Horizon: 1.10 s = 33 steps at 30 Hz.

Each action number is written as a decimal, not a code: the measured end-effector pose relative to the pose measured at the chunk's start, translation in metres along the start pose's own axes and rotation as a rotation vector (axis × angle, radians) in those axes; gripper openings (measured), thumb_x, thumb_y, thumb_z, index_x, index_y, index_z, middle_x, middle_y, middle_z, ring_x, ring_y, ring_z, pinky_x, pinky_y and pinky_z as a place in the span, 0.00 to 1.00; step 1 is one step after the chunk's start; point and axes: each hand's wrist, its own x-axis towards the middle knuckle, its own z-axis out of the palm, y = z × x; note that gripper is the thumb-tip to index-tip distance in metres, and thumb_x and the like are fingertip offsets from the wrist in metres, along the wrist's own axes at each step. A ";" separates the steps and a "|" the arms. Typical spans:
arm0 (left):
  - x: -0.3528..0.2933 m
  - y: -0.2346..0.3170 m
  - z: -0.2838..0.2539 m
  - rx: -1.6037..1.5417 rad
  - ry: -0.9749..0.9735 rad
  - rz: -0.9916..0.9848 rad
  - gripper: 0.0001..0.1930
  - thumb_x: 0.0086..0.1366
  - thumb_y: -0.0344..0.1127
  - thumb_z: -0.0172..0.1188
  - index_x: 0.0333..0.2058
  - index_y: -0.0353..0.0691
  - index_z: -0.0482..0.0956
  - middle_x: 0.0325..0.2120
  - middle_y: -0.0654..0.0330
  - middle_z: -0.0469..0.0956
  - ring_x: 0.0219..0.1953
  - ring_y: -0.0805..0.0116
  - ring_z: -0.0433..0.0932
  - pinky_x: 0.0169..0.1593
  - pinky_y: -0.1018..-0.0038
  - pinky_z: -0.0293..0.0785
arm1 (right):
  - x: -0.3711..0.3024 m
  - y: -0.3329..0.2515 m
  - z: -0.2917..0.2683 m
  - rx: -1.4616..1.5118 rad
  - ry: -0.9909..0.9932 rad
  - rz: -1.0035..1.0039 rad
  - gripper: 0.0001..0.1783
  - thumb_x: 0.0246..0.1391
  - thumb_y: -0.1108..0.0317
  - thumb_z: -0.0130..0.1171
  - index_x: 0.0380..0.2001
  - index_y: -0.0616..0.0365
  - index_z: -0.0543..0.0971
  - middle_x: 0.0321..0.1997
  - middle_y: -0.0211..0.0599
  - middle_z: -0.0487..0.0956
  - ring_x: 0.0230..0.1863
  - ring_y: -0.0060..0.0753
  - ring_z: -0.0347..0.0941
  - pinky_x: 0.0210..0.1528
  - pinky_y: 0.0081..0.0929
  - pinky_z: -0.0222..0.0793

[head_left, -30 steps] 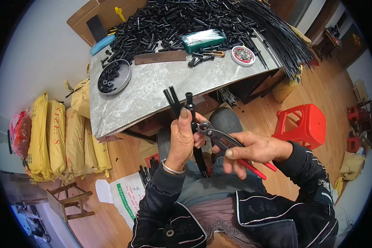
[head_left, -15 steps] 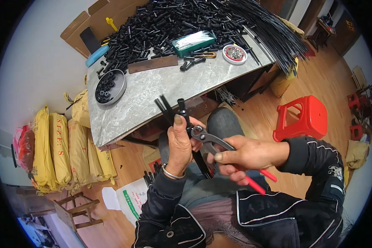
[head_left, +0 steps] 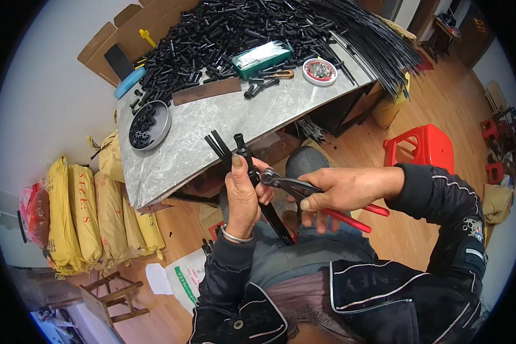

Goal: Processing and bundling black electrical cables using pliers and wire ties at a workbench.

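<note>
Red-gripped long metal pliers [head_left: 290, 183]: we record dark grey above the grips.
Slim black rod bundle [head_left: 277, 224]: we see uniform black.
Rectangular grey marbled tabletop [head_left: 212, 118]: we note pale streaks.
Boxy red plastic stool [head_left: 436, 150]: we log one solid colour.
Plump yellow sacks [head_left: 85, 215]: we find red printing on some.
Black fabric jacket [head_left: 364, 286]: we note white piping.

Holds slim black rods [head_left: 224, 152] and a flared black tube [head_left: 245, 152] in the left hand [head_left: 242, 198], tops leaning left; red-handled pliers [head_left: 348, 220] in the right hand [head_left: 343, 188], head beside tube.

Metal pliers [head_left: 289, 183], glossy plas. stool [head_left: 434, 150]
</note>
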 end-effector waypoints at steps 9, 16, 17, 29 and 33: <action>-0.003 -0.003 0.005 -0.007 0.002 0.011 0.33 0.68 0.65 0.42 0.29 0.35 0.71 0.10 0.68 0.59 0.11 0.80 0.57 0.16 0.80 0.55 | -0.008 -0.008 -0.005 -0.107 0.039 0.065 0.13 0.67 0.63 0.47 0.51 0.56 0.67 0.25 0.27 0.71 0.19 0.16 0.66 0.20 0.15 0.64; -0.006 0.003 0.013 0.045 0.030 0.049 0.33 0.69 0.64 0.42 0.30 0.33 0.72 0.10 0.68 0.60 0.11 0.79 0.59 0.16 0.80 0.56 | 0.002 0.000 0.001 -0.194 0.134 0.052 0.14 0.65 0.61 0.50 0.47 0.58 0.68 0.24 0.31 0.70 0.21 0.21 0.67 0.21 0.23 0.65; -0.007 0.004 0.011 0.076 0.043 0.052 0.33 0.68 0.65 0.41 0.31 0.35 0.72 0.10 0.69 0.58 0.11 0.79 0.58 0.16 0.79 0.55 | 0.014 0.016 -0.003 -0.398 0.208 -0.195 0.14 0.63 0.62 0.52 0.45 0.60 0.67 0.24 0.37 0.72 0.20 0.31 0.69 0.23 0.30 0.67; 0.024 0.010 -0.023 0.145 0.375 0.277 0.20 0.69 0.52 0.52 0.28 0.41 0.66 0.14 0.68 0.59 0.13 0.77 0.60 0.17 0.78 0.59 | 0.164 -0.010 -0.077 -1.268 0.993 -0.670 0.27 0.50 0.45 0.61 0.34 0.61 0.72 0.27 0.47 0.76 0.28 0.52 0.77 0.31 0.45 0.71; 0.009 0.061 0.012 0.164 0.355 0.624 0.18 0.67 0.51 0.56 0.28 0.44 0.67 0.14 0.68 0.60 0.14 0.77 0.60 0.17 0.79 0.60 | 0.182 -0.011 -0.088 -1.287 1.154 -0.754 0.26 0.48 0.45 0.61 0.35 0.59 0.72 0.34 0.46 0.75 0.32 0.47 0.75 0.34 0.41 0.70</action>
